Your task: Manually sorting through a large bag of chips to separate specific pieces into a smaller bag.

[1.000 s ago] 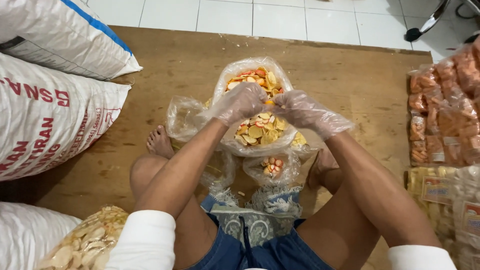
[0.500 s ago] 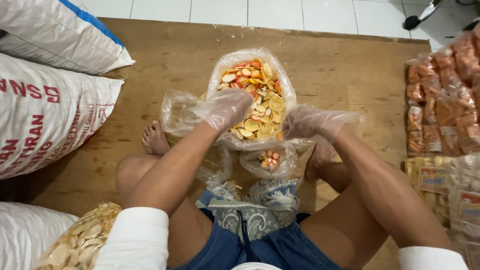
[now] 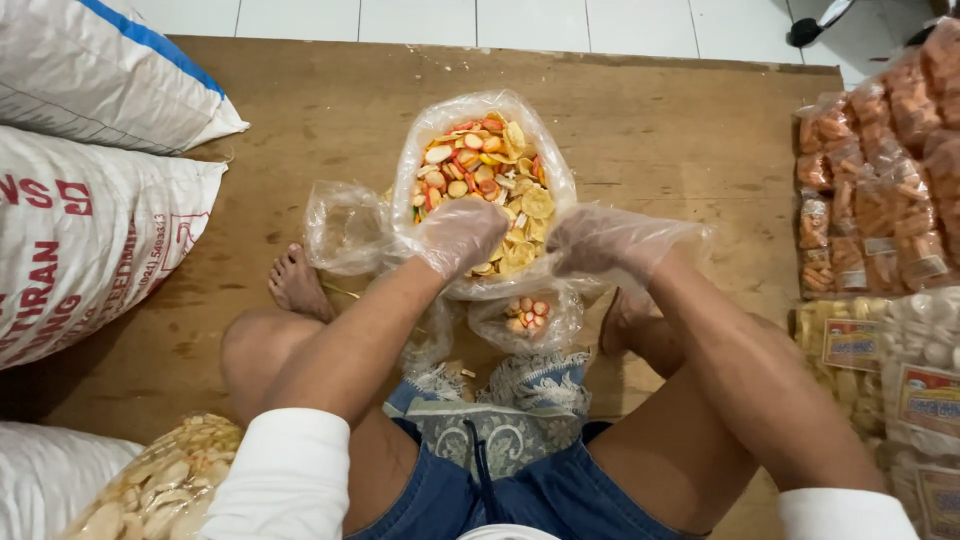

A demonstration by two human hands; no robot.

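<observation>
A large clear plastic bag (image 3: 430, 130) stands open on the wooden floor between my legs, filled with orange, yellow and white crackers (image 3: 487, 175). My left hand (image 3: 462, 236), in a thin plastic glove, rests on the bag's near rim with fingers curled, over the crackers. My right hand (image 3: 603, 240), also gloved, sits at the bag's right near edge, fingers closed. Just below them lies a small clear bag (image 3: 525, 318) with a few crackers inside. An empty crumpled clear bag (image 3: 343, 226) lies left of the big bag. Whether either hand holds crackers is hidden.
White woven sacks (image 3: 90, 220) are stacked along the left. A bag of pale chips (image 3: 150, 490) lies at bottom left. Packed snack bags (image 3: 880, 170) and labelled packets (image 3: 900, 380) fill the right side. White floor tiles (image 3: 480, 18) lie beyond the board.
Both hands have drawn back from the middle of the cracker pile toward me, down to the big bag's near rim. More crackers now show.
</observation>
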